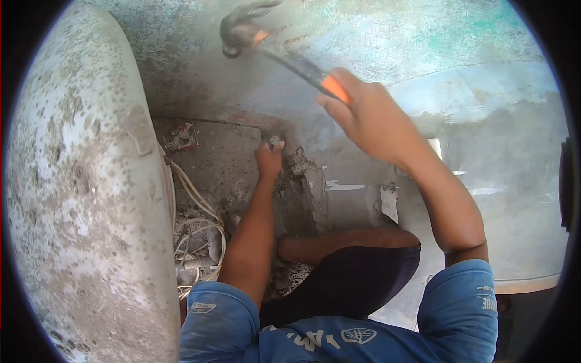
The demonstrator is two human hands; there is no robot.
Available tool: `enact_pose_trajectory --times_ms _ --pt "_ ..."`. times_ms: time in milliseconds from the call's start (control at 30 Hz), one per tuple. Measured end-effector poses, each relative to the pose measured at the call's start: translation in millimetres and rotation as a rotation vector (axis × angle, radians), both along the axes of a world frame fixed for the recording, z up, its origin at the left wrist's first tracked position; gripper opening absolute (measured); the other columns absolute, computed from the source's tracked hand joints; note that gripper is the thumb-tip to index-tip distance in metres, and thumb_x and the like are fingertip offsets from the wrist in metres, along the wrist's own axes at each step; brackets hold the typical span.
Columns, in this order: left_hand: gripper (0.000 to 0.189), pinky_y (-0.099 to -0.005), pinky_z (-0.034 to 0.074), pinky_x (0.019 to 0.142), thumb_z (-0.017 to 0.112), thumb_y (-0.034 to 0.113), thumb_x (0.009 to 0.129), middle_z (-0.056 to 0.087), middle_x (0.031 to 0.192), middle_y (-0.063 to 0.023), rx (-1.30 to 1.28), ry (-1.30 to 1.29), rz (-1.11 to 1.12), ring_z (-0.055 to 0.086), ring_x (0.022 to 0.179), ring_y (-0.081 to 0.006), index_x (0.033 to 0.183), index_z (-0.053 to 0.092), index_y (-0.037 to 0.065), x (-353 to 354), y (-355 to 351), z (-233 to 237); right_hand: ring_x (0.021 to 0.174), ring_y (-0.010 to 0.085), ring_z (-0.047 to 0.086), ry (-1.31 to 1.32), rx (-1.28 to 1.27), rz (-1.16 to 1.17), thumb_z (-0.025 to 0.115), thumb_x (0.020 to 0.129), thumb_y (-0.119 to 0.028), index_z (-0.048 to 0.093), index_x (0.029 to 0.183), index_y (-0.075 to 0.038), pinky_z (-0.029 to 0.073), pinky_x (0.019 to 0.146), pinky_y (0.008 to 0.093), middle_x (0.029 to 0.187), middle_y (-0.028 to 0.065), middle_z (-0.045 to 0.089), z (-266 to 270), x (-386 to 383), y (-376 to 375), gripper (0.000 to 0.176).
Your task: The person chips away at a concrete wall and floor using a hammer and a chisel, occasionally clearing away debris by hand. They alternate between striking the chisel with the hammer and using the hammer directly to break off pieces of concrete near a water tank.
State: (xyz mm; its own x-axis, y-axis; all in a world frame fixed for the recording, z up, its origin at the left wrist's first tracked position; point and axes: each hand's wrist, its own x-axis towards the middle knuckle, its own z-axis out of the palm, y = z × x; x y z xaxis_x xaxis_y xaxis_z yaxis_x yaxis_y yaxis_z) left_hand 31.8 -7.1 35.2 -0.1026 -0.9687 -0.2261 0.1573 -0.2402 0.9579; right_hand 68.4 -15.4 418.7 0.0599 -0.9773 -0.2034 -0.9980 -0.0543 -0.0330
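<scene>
My right hand [372,118] is wrapped round the orange and black handle of a claw hammer [296,68], raised in front of the wall. The hammer's dark head [241,35] is blurred by motion, up and left of the hand. Lower down, my left hand [269,160] is closed round a chisel [275,141] at the foot of the wall, beside broken masonry. Only its grey top end shows above the fingers; the tip is hidden. A gap separates the hammer head from the chisel.
A large, speckled white rounded object [91,181] fills the left side. Pale cables [196,196] coil beside it amid rubble. A red packet [181,137] lies on the dusty floor. Broken masonry [311,181] rises right of my left hand. The wall [423,36] has worn blue-green paint.
</scene>
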Motion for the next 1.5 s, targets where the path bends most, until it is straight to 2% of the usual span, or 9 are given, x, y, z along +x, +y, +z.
enact_pose_trajectory --times_ms 300,433,500,533,600,767,1000,1167,1500 --pt "0.028 -0.0403 0.049 0.071 0.061 0.021 0.09 0.066 0.089 -0.0182 -0.019 -0.103 -0.184 0.066 0.076 -0.0298 0.104 0.058 -0.004 60.1 -65.4 38.6 0.051 0.0048 0.043 -0.516 0.004 -0.667 0.059 0.092 -0.031 0.061 0.104 -0.006 0.036 0.045 0.0238 0.062 -0.0041 0.046 15.1 -53.2 61.2 0.027" --pt "0.035 -0.0456 0.048 0.078 0.056 0.025 0.093 0.064 0.093 -0.0215 0.09 -0.089 -0.245 0.064 0.086 -0.0349 0.114 0.054 -0.004 70.8 -64.2 84.3 0.051 0.0054 0.044 -0.701 0.03 -0.729 0.06 0.092 -0.035 0.06 0.111 -0.007 0.037 0.045 0.0227 0.063 -0.0036 0.047 -3.0 -62.7 69.7 0.033" --pt "0.037 -0.0464 0.044 0.087 0.056 0.025 0.093 0.062 0.103 -0.0218 -0.344 -0.342 -0.225 0.058 0.102 -0.0398 0.115 0.053 -0.004 58.9 -80.9 26.8 0.056 0.011 0.052 -0.738 0.008 -0.57 0.059 0.091 -0.039 0.06 0.109 -0.004 0.043 0.05 0.0272 0.066 0.001 0.054 -20.6 -64.5 75.7 0.039" --pt "0.029 -0.0415 0.048 0.072 0.054 0.021 0.093 0.063 0.096 -0.018 -0.315 -0.364 -0.247 0.062 0.083 -0.0317 0.11 0.055 -0.002 49.7 -94.4 -8.1 0.057 0.0187 0.056 -0.805 0.052 -0.653 0.056 0.091 -0.039 0.059 0.1 -0.001 0.047 0.056 0.0343 0.068 0.0074 0.058 -27.1 -58.2 80.5 0.039" --pt "0.011 -0.0271 0.038 0.046 0.054 0.016 0.092 0.052 0.067 -0.0007 0.029 -0.146 -0.382 0.048 0.054 -0.0088 0.095 0.054 0.006 57.5 -85.4 46.4 0.058 0.0185 0.056 -0.807 0.035 -0.522 0.058 0.091 -0.033 0.056 0.095 0.0 0.047 0.056 0.0337 0.071 0.0089 0.059 -34.4 -49.0 87.0 0.033" --pt "0.012 -0.0323 0.042 0.053 0.054 0.017 0.092 0.054 0.072 -0.0021 0.204 0.44 -0.567 0.053 0.062 -0.0136 0.093 0.054 0.006 30.7 -59.2 103.8 0.08 0.0387 0.062 -0.705 -0.191 -0.448 0.061 0.085 -0.027 0.059 0.089 0.003 0.046 0.071 0.0433 0.082 0.0233 0.062 -32.4 -15.5 121.8 0.03" --pt "0.011 -0.0322 0.044 0.058 0.054 0.018 0.091 0.055 0.081 -0.0028 0.344 0.611 -0.714 0.054 0.067 -0.0153 0.09 0.052 0.008 29.0 -55.0 164.2 0.072 0.026 0.061 -0.921 -0.433 -0.533 0.062 0.086 -0.017 0.061 0.089 0.003 0.047 0.069 0.0384 0.079 0.0166 0.063 8.2 4.6 175.3 0.02" --pt "0.011 -0.0265 0.035 0.045 0.054 0.018 0.091 0.045 0.07 0.0 0.217 0.491 -0.71 0.044 0.053 -0.0114 0.09 0.046 0.011 47.1 -56.0 200.5 0.051 0.0073 0.049 -0.856 -0.761 -0.575 0.062 0.091 -0.024 0.058 0.099 -0.001 0.041 0.045 0.0264 0.065 0.0004 0.052 3.4 4.1 200.2 0.025" --pt "0.025 -0.0296 0.045 0.058 0.061 0.011 0.089 0.051 0.088 -0.0044 0.061 0.322 -0.711 0.053 0.072 -0.0149 0.111 0.051 0.004 110.8 -55.6 220.1 0.045 0.0071 0.046 -1.009 -0.827 -0.679 0.062 0.091 -0.019 0.053 0.092 -0.005 0.036 0.039 0.0235 0.062 -0.0003 0.051 9.5 -6.1 196.2 0.017"
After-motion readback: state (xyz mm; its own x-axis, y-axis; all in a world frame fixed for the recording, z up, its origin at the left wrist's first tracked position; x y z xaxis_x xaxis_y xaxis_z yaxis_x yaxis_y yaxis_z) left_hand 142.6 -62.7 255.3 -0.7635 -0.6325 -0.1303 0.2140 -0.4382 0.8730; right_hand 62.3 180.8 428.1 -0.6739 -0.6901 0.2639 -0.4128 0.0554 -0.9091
